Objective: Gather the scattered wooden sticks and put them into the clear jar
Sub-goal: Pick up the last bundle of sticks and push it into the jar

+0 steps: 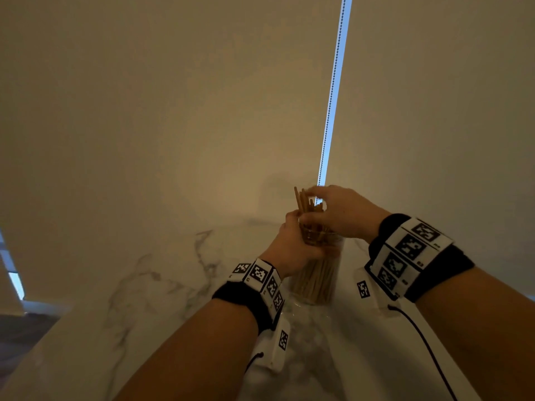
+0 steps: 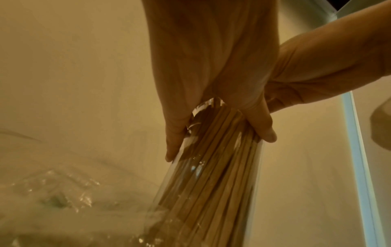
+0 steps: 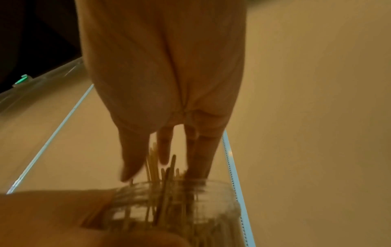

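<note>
A tall clear jar [image 1: 314, 280] packed with wooden sticks [image 1: 307, 201] stands on the marble counter close to the wall. My left hand [image 1: 292, 227] grips the jar just below its rim; in the left wrist view its fingers [image 2: 173, 138] and thumb wrap the glass of the jar [image 2: 211, 192]. My right hand [image 1: 307, 206] hovers over the jar mouth, its straight fingers touching the tops of the sticks that poke out. In the right wrist view the right hand [image 3: 162, 173] reaches down among the stick tips [image 3: 169, 167] above the jar rim [image 3: 190, 185].
The white marble counter [image 1: 173, 299] runs left to an edge with dark floor [image 1: 20, 331] beyond. A plain wall stands directly behind the jar. A beaded blind chain [image 1: 333, 96] hangs beside a bright strip of window above the jar.
</note>
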A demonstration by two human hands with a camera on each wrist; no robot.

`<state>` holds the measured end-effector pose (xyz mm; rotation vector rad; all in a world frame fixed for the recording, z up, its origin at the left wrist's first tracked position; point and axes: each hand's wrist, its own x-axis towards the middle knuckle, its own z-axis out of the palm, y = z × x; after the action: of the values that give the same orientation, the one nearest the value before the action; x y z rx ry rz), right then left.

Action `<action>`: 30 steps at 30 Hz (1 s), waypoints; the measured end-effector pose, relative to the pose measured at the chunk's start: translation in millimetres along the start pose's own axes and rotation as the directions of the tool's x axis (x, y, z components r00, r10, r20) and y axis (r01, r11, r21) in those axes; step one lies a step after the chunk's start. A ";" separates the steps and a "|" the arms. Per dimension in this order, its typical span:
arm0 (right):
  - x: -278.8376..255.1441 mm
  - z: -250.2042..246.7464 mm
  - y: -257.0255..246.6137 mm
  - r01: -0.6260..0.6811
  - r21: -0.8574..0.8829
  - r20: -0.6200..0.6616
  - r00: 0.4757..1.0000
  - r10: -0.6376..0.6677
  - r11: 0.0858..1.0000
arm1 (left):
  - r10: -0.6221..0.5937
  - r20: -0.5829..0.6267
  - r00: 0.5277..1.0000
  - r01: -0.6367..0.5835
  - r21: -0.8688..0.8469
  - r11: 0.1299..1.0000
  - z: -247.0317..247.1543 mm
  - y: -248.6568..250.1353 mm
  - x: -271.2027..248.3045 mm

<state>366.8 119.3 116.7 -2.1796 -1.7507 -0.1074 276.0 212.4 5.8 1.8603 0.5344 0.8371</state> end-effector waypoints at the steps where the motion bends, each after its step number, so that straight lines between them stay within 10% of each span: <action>1: 1.4 2.8 0.9 0.006 -0.028 0.008 1.000 -0.006 1.000 | -0.002 -0.004 1.000 0.002 0.007 1.000 0.6 -0.8 0.3; 11: 1.0 13.0 4.0 0.017 -0.169 0.058 0.998 -0.008 0.986 | -0.012 -0.008 1.000 0.012 -0.001 1.000 0.8 -8.3 4.3; 19: 5.5 10.4 -5.5 0.156 0.119 -0.161 0.978 -0.136 0.981 | -0.015 0.009 1.000 0.015 0.006 1.000 -1.5 -7.9 3.4; 25: 8.3 10.5 -0.6 0.053 0.263 -0.439 0.896 0.070 0.963 | -0.052 0.015 0.999 0.051 0.063 0.997 -1.0 -13.0 5.6; 30: 15.5 20.2 7.2 -0.057 0.049 -0.289 0.955 0.069 0.997 | -0.056 0.010 0.998 0.055 0.068 0.996 -0.7 -15.1 6.0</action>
<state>374.3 138.7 100.3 -2.0664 -1.5062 -0.3553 279.4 223.1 -5.8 1.9017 0.6113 0.7794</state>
